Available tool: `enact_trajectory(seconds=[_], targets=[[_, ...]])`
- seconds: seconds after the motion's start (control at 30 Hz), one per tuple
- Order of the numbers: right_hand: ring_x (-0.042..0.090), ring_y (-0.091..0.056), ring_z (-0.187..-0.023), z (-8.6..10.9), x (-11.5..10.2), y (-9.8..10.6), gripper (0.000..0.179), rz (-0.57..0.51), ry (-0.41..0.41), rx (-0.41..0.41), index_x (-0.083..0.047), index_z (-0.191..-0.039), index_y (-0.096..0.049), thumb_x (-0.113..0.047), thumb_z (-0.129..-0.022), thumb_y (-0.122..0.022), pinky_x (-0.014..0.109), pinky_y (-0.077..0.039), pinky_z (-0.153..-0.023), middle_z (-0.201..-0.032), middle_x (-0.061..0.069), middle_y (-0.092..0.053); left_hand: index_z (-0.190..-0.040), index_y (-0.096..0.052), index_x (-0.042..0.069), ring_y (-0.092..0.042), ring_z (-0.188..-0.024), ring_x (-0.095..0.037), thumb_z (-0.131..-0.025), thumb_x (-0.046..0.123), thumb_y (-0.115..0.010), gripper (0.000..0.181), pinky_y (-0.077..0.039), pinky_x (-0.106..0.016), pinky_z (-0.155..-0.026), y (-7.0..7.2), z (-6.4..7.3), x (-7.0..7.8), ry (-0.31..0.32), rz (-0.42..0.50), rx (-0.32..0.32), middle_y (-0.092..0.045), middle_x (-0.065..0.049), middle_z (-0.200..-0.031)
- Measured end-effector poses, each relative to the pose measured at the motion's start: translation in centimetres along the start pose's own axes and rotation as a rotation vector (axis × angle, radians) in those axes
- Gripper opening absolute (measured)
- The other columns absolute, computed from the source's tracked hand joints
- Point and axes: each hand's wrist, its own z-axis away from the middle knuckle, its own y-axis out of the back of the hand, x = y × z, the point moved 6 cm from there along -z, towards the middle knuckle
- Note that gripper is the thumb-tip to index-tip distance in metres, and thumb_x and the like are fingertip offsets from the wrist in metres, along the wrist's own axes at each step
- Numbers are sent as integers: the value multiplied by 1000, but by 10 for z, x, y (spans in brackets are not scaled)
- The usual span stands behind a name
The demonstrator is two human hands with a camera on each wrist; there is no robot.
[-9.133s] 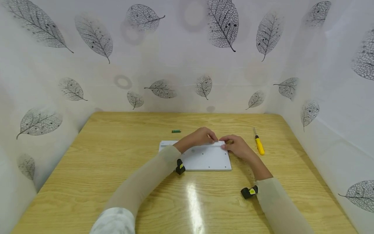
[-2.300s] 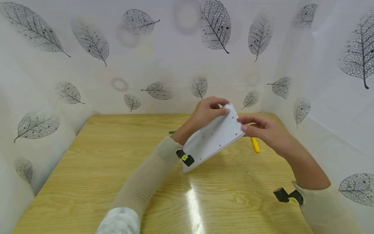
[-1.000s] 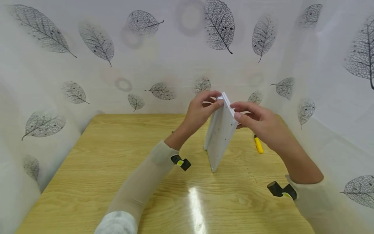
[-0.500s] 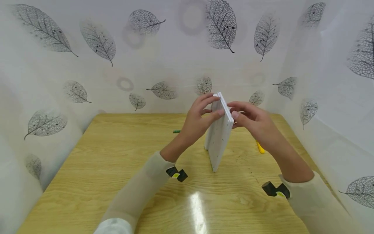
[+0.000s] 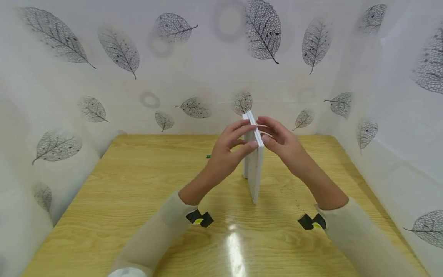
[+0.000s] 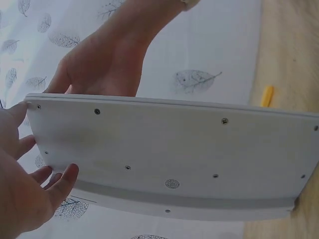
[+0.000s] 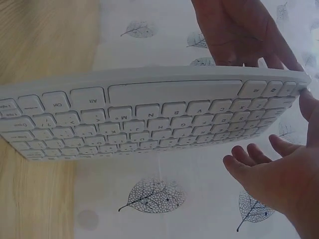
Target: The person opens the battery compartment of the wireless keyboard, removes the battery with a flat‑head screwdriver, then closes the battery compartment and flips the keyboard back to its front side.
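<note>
A white keyboard (image 5: 255, 173) stands on one short end on the table, seen nearly edge-on in the head view. Its underside with several screws faces my left hand (image 5: 226, 154), its keys (image 7: 174, 122) my right. Thumb and fingers of the left hand grip the raised end. My right hand (image 5: 287, 146) is at the same end from the other side. In the right wrist view its thumb touches the corner, while the other fingers stretch out apart from the keys.
A green battery (image 5: 208, 156) lies on the wooden table (image 5: 138, 200) behind the left hand, partly covered. The left wrist view shows the yellow handle of a screwdriver (image 6: 267, 95) beyond the keyboard. Leaf-patterned cloth (image 5: 207, 77) surrounds the table.
The keyboard, earlier flat with its underside up, has been raised onto its end and turned edge-on. Both hands have shifted left with its top; the right arm now hides the screwdriver in the head view.
</note>
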Motion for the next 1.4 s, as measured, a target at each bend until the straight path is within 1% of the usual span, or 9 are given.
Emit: enact_trajectory(seconds=[0.2, 0.37, 0.47, 0.57, 0.73, 0.9, 1.1, 1.3, 1.4], targets=[[22, -15, -156, -10, 12, -19, 87, -53, 5, -119, -17, -163, -12, -53, -98, -57, 58, -22, -121, -169, 3, -16, -141, -57, 8, -46, -138, -18, -99, 14, -65, 43, -50, -40, -105, 10, 13, -1, 53, 50, 16, -41, 2, -155], [20, -5, -157, -19, 24, -38, 112, 8, 2, -177, -19, -163, -5, -74, -82, -60, 60, -17, -121, -170, 0, -9, -145, -54, 7, -45, -141, -21, -99, 14, -66, 48, -51, -40, -103, 21, 25, -3, 75, 68, 26, -38, 2, -158], [22, -3, -157, -23, 32, -48, 117, 105, -18, -184, -22, -163, -7, -83, -76, -57, 62, -16, -121, -169, 1, -10, -146, -53, 8, -43, -142, -22, -99, 18, -65, 49, -52, -39, -102, 31, 33, -4, 89, 66, 35, -35, 1, -160], [28, -5, -156, -26, 43, -57, 119, 163, -50, -196, -28, -163, -10, -87, -71, -56, 65, -22, -118, -169, 1, -11, -147, -53, 11, -43, -143, -20, -100, 22, -64, 49, -54, -38, -99, 41, 42, -5, 105, 45, 51, -35, 3, -161], [38, -11, -153, -27, 62, -67, 122, 196, -106, -229, -33, -163, -9, -92, -66, -56, 67, -36, -109, -169, 3, -5, -149, -50, 14, -45, -143, -19, -101, 20, -62, 50, -52, -33, -101, 56, 57, -7, 150, 65, 57, -39, 2, -160], [39, -16, -148, -27, 78, -77, 133, 209, -124, -265, -26, -163, -9, -94, -60, -57, 67, -33, -109, -167, 10, -4, -150, -48, 14, -52, -137, -25, -102, 19, -61, 50, -51, -30, -101, 70, 72, -9, 216, 63, 40, -47, -5, -155], [35, -27, -142, -26, 93, -77, 133, 296, -97, -292, -21, -163, -8, -89, -64, -65, 61, -31, -113, -164, 13, -12, -147, -52, 9, -59, -130, -25, -100, 15, -63, 48, -52, -28, -99, 81, 90, -19, 305, 55, 42, -54, -7, -149], [38, -14, -152, -20, 108, -72, 140, 457, -139, -297, -13, -163, -2, -85, -64, -70, 61, -22, -120, -168, 15, -3, -148, -50, 9, -60, -129, -20, -97, 21, -69, 56, -52, -28, -98, 83, 109, -42, 471, 129, 43, -55, -7, -148], [38, -6, -155, -20, 115, -72, 138, 541, -148, -315, -11, -163, 0, -74, -68, -77, 60, -17, -121, -169, 15, -1, -149, -48, 8, -57, -133, -20, -96, 24, -70, 59, -51, -28, -99, 84, 118, -53, 518, 155, 38, -53, -7, -150]])
